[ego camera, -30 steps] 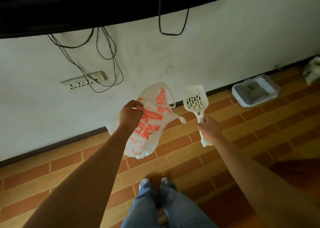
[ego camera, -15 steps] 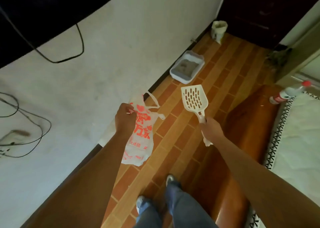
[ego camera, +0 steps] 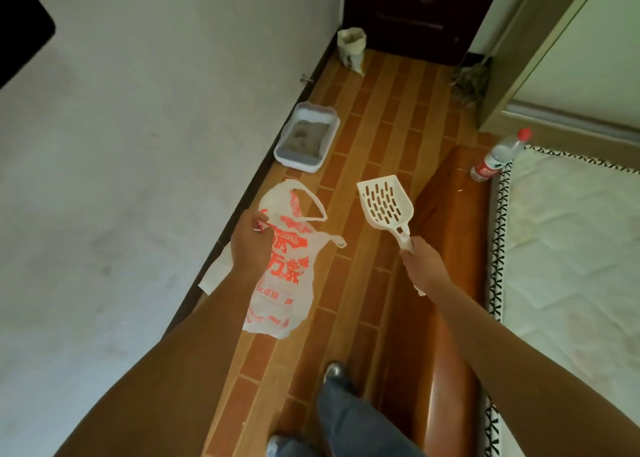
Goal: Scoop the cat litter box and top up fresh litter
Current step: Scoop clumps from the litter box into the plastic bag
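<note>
While a person stands on a brick-patterned floor, the left hand grips a white plastic bag printed in red. Its fingers are curled round the film just below the handles, and the bag hangs free above the floor's left edge. The right hand is clenched round the handle of a white slotted litter scoop. The scoop's blade points up and away in the air near the floor's right edge, beside a polished wooden bed frame.

The litter box, a white tray holding grey litter, sits on the floor against the wall at the left edge. It lies beyond both hands and well apart from the scoop and the bag. A pale sack with its top open stands in the floor's far-left corner, just beside a dark door. A clear bottle with a red cap and red label rests at the far end of the bed frame, next to a white mattress. A sheet of white paper lies by the wall behind the left forearm. Blue trouser legs and a shoe show at the floor's near edge.
</note>
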{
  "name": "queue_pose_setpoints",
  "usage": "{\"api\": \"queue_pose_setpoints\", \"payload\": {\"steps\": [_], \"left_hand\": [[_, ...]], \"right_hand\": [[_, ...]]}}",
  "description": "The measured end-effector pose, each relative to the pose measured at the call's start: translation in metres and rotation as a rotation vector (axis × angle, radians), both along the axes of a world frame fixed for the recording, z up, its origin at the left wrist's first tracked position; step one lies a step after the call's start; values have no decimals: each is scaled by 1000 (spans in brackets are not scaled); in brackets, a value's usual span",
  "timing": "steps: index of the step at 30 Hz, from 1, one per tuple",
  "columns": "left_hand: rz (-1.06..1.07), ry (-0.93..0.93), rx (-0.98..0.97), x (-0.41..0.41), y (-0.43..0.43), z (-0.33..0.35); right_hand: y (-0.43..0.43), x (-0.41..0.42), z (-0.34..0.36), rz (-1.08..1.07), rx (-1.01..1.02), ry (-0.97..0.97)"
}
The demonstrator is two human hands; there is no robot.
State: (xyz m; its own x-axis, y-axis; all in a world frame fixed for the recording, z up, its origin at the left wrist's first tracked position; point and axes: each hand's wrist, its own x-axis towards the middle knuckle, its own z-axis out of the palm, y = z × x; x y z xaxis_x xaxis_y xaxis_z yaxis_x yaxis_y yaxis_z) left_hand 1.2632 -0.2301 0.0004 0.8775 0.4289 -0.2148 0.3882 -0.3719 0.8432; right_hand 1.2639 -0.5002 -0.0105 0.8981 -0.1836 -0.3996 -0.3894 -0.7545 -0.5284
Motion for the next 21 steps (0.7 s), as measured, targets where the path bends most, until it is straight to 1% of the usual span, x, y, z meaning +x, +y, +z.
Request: {"api": "queue_pose_setpoints", "payload": {"steps": [5,9,13,21], "left_hand": [[-4,-22,-10,41,-16,1],[-22,-25,65,63,-22,-1],[-29,7,99,91,-25,-2],[-27,30,136,184,-22,-8]], "right_hand": [[-21,39,1,10,-14,-26],[-35,67,-2,25,-11,-43],[-46,94,-4,30,-16,-49],[-48,180,-14,34,-45,-42]]}}
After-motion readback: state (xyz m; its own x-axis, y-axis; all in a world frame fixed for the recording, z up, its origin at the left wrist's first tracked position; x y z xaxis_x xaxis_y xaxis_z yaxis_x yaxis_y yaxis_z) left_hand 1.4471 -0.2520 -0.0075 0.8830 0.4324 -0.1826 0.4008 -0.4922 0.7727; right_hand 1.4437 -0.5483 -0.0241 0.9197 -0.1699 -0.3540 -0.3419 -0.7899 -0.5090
